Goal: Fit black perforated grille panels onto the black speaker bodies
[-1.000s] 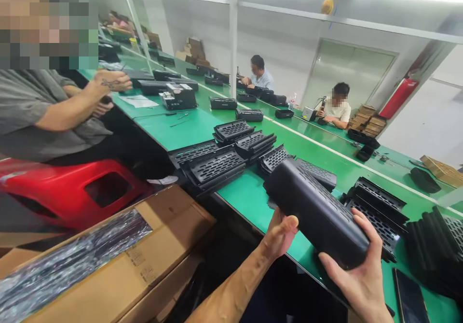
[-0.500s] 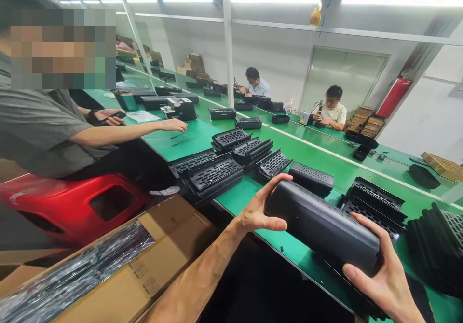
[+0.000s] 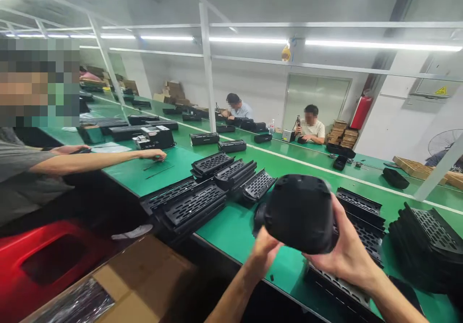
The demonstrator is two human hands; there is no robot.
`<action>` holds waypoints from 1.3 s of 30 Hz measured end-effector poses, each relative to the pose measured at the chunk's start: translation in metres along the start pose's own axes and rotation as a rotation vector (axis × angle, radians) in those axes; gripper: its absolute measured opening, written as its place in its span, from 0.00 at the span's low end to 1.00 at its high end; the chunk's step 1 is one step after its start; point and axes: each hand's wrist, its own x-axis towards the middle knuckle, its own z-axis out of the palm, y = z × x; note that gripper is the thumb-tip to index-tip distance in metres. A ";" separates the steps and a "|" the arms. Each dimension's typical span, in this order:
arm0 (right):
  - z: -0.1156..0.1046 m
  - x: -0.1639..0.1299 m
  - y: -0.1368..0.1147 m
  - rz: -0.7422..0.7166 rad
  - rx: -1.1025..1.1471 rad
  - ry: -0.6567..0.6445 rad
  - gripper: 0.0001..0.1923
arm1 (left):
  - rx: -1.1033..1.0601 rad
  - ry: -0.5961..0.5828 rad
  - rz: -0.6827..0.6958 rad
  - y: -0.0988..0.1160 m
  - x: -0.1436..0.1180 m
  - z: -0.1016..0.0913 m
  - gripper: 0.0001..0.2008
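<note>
While both your hands are at it, the case [image 3: 300, 217]: one, black, raised off the bench [image 3: 231, 236] near its front edge, rounded end turned towards you.

Right hand [image 3: 347, 248]: fingers curled along the case's right side, thumb beneath the lower edge; clasping.

Left hand [image 3: 265, 248]: touching the lower left corner; most fingers hidden, so whether they pinch or merely steady cannot be told.

Left panels [image 3: 195, 202]: several, black, slotted, piled at the bench's front edge.

Right panels [image 3: 363, 236]: slotted, just beyond your right hand.

Stack [image 3: 425, 245]: panels, piled higher, farther right.

Chip [image 3: 272, 278]: small, dark, loose on the bench below the case; too small to identify.

Carton [image 3: 144, 274]: to your left, beside the bench.

Co-worker's arm [image 3: 97, 161]: stretched over the bench, well apart from yours.

Hazards, as judged: a smooth shell could slip should your right hand slacken, the left contact being low and possibly light; a fall could scuff it on the bench edge. A swing rightwards could knock the right panels, being so near. Grit such as the chip could mark the case if pressed under it.
</note>
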 end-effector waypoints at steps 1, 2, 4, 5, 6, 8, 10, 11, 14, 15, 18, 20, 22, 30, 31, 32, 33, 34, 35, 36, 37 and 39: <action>-0.005 0.009 -0.006 -0.076 -0.138 -0.012 0.52 | 0.084 0.033 0.079 0.011 -0.003 -0.002 0.47; -0.010 0.017 -0.012 -0.145 -0.291 -0.050 0.53 | 0.183 0.048 0.147 0.023 -0.006 -0.004 0.53; -0.017 0.026 -0.019 -0.231 -0.545 -0.178 0.52 | 0.401 0.041 0.213 0.042 -0.012 -0.005 0.60; -0.018 0.028 -0.021 -0.242 -0.616 -0.225 0.51 | 0.493 0.033 0.209 0.048 -0.014 -0.003 0.60; -0.019 0.028 -0.022 -0.241 -0.652 -0.263 0.51 | 0.557 0.036 0.188 0.050 -0.016 -0.001 0.58; -0.020 0.024 -0.019 -0.227 -0.645 -0.312 0.53 | 0.578 0.077 0.160 0.049 -0.018 0.005 0.50; -0.026 0.014 -0.010 -0.177 -0.560 -0.288 0.58 | 0.520 0.116 0.171 0.046 -0.020 0.010 0.45; -0.030 0.008 -0.004 -0.123 -0.486 -0.251 0.60 | 0.499 0.126 0.178 0.046 -0.022 0.011 0.44; -0.045 -0.014 0.014 0.131 -0.144 -0.154 0.61 | 0.479 0.122 0.185 0.048 -0.024 0.010 0.41; -0.048 -0.021 0.018 0.215 -0.024 -0.150 0.59 | 0.484 0.115 0.183 0.048 -0.024 0.009 0.41; -0.049 -0.036 0.022 0.358 0.188 -0.118 0.54 | 0.494 0.093 0.180 0.047 -0.023 0.008 0.42; -0.047 -0.040 0.019 0.366 0.216 -0.057 0.49 | 0.497 0.089 0.184 0.044 -0.023 0.009 0.41; -0.046 -0.041 0.014 0.355 0.217 -0.004 0.44 | 0.501 0.105 0.195 0.041 -0.024 0.010 0.39; -0.046 -0.042 0.009 0.546 0.226 -0.039 0.46 | 0.397 0.187 0.031 0.036 -0.020 0.018 0.38; -0.046 -0.043 0.011 0.560 0.231 -0.059 0.49 | 0.376 0.214 0.013 0.035 -0.020 0.019 0.38; -0.046 -0.044 0.012 0.559 0.242 -0.072 0.51 | 0.357 0.236 -0.009 0.035 -0.019 0.020 0.37; -0.045 -0.046 0.014 0.546 0.253 -0.068 0.53 | 0.337 0.246 -0.036 0.034 -0.020 0.019 0.37; -0.044 -0.048 0.015 0.527 0.261 -0.051 0.54 | 0.320 0.241 -0.064 0.034 -0.020 0.019 0.37; -0.044 -0.050 0.016 0.510 0.266 -0.023 0.53 | 0.301 0.219 -0.090 0.035 -0.021 0.017 0.39; -0.044 -0.051 0.016 0.504 0.274 0.010 0.51 | 0.289 0.182 -0.113 0.036 -0.023 0.014 0.41; -0.044 -0.052 0.016 0.510 0.289 0.038 0.48 | 0.296 0.138 -0.130 0.038 -0.024 0.012 0.44; -0.044 -0.053 0.016 0.543 0.337 0.060 0.45 | 0.360 0.065 -0.138 0.042 -0.028 0.006 0.51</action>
